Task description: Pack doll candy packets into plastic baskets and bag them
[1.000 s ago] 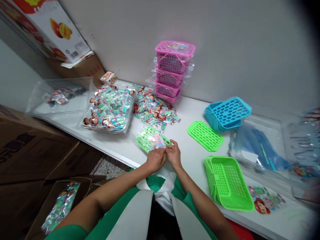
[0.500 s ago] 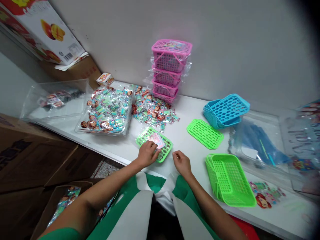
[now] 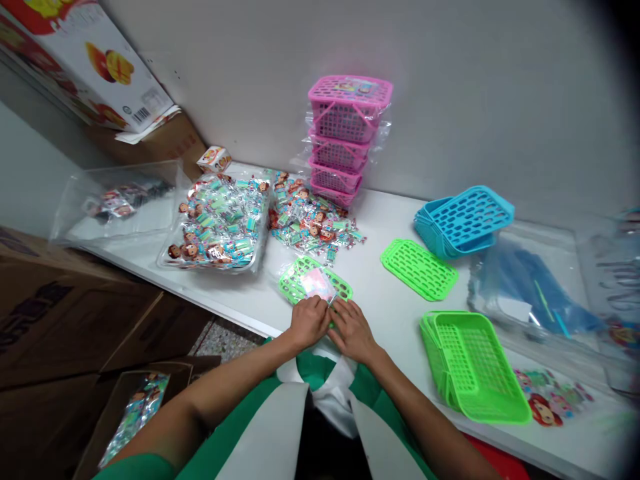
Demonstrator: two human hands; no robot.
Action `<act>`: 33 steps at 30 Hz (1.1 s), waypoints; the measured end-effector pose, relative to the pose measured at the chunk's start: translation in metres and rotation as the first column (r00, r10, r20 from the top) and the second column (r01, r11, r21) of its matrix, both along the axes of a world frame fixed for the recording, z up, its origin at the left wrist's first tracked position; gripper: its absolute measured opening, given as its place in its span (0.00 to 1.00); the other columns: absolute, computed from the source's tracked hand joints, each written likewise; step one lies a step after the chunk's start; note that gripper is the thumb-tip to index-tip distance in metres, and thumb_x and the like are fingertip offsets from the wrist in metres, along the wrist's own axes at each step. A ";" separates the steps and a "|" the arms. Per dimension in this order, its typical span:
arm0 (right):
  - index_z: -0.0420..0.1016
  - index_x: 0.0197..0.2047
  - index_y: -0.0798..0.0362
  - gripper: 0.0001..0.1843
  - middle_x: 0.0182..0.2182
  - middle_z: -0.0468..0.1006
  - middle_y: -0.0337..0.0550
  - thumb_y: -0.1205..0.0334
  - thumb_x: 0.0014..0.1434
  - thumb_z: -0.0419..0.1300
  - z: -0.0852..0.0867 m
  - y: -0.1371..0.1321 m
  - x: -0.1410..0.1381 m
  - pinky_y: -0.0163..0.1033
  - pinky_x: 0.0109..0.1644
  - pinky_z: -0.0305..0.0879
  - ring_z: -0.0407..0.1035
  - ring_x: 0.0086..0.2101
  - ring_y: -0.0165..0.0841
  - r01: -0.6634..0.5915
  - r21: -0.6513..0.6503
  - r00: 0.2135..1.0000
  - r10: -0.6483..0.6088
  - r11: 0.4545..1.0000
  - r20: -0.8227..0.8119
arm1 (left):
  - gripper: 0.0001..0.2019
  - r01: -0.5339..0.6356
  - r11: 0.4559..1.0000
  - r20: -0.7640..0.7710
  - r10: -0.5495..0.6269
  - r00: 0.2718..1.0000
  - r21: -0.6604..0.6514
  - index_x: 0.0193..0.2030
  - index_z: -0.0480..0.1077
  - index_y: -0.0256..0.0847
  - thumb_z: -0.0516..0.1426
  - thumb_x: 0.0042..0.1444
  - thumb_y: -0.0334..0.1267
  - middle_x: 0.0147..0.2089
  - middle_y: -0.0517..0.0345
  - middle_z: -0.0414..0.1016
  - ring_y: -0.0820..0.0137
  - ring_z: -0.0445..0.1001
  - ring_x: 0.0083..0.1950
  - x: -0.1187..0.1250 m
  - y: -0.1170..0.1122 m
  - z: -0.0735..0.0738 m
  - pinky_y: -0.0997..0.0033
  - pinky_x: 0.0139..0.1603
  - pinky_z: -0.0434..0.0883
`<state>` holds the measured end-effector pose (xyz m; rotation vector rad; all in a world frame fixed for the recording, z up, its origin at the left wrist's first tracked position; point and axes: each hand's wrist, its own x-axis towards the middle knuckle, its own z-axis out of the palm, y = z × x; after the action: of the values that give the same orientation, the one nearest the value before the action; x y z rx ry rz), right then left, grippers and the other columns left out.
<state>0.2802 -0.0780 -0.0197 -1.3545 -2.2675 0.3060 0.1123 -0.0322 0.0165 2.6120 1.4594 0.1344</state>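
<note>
A green perforated lid [image 3: 299,279] lies near the table's front edge with a pale pink sticker [image 3: 317,283] on top of it. My left hand [image 3: 309,321] is closed, its fingers pinching the sticker's near edge. My right hand [image 3: 353,328] rests beside it with fingers flat on the lid's near right corner, touching the left hand. Both forearms reach in from green sleeves at the bottom.
A second green lid [image 3: 419,269] lies to the right, with stacked green baskets [image 3: 475,367], stacked blue baskets [image 3: 463,220] and stacked pink baskets [image 3: 346,137] around. Wrapped candy piles [image 3: 220,220] fill the left. Sticker sheets [image 3: 550,398] and plastic bags [image 3: 530,290] sit right. Cardboard boxes [image 3: 60,313] stand below.
Half a second ago my right hand was apart from the lid; it has moved left and now meets my left hand at the sticker's near edge.
</note>
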 end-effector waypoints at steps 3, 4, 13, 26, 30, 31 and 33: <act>0.64 0.60 0.64 0.28 0.58 0.65 0.57 0.56 0.61 0.52 -0.004 0.000 -0.008 0.53 0.64 0.46 0.50 0.61 0.45 -0.002 -0.017 0.996 0.004 1.000 0.085 | 0.10 -0.012 1.000 0.024 0.012 1.000 0.007 0.35 0.67 0.42 0.47 0.61 0.40 0.35 0.55 0.70 0.67 0.69 0.36 0.002 -0.002 0.001 0.65 0.36 0.62; 0.64 0.60 0.64 0.28 0.59 0.64 0.57 0.57 0.61 0.52 -0.005 -0.001 -0.011 0.53 0.63 0.48 0.50 0.61 0.46 0.030 -0.038 0.994 -0.025 0.999 0.110 | 0.10 -0.012 1.000 0.031 0.012 0.999 0.010 0.35 0.67 0.42 0.47 0.61 0.40 0.35 0.55 0.70 0.66 0.69 0.36 0.003 -0.002 0.001 0.65 0.37 0.62; 0.57 0.65 0.59 0.32 0.65 0.53 0.52 0.62 0.58 0.51 0.000 0.006 -0.026 0.55 0.63 0.46 0.48 0.61 0.50 0.123 -0.128 0.975 -0.096 0.984 0.200 | 0.09 0.029 0.999 0.056 -0.031 0.998 0.038 0.34 0.68 0.41 0.48 0.59 0.39 0.35 0.53 0.70 0.65 0.69 0.36 0.004 -0.002 0.000 0.63 0.38 0.64; 0.48 0.68 0.60 0.38 0.67 0.49 0.53 0.59 0.57 0.52 -0.010 0.025 -0.017 0.58 0.67 0.34 0.36 0.66 0.48 -0.017 -0.117 0.981 0.039 0.993 0.189 | 0.11 0.083 0.995 0.081 -0.087 0.993 0.051 0.37 0.69 0.41 0.47 0.61 0.40 0.36 0.52 0.71 0.65 0.69 0.37 0.004 -0.003 0.003 0.63 0.40 0.66; 0.48 0.68 0.56 0.37 0.67 0.49 0.50 0.57 0.58 0.52 -0.006 0.031 -0.019 0.59 0.67 0.34 0.38 0.66 0.46 -0.060 -0.135 0.985 0.081 0.989 0.153 | 0.13 0.056 0.998 0.158 -0.061 0.986 0.036 0.37 0.69 0.41 0.47 0.62 0.44 0.37 0.52 0.71 0.65 0.69 0.39 -0.001 -0.001 0.006 0.63 0.43 0.67; 0.48 0.68 0.57 0.37 0.67 0.49 0.51 0.57 0.58 0.52 -0.005 0.032 -0.019 0.59 0.67 0.34 0.38 0.66 0.46 -0.063 -0.137 0.986 0.083 0.989 0.144 | 0.13 0.048 0.998 0.182 -0.054 0.982 0.033 0.38 0.69 0.41 0.47 0.62 0.43 0.37 0.52 0.71 0.65 0.69 0.40 -0.005 0.003 0.005 0.63 0.43 0.67; 0.50 0.68 0.60 0.36 0.67 0.49 0.53 0.54 0.60 0.51 -0.002 0.034 -0.019 0.58 0.67 0.35 0.38 0.66 0.45 -0.056 -0.139 0.988 0.075 0.989 0.132 | 0.11 0.034 0.999 0.223 -0.042 0.974 0.041 0.41 0.69 0.41 0.47 0.62 0.40 0.40 0.50 0.71 0.64 0.69 0.43 -0.014 0.014 0.001 0.62 0.45 0.67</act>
<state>0.2612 -0.0440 -0.0213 -1.4087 -2.4472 0.4066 0.0978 -0.0180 0.0178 2.5521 1.3415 0.4409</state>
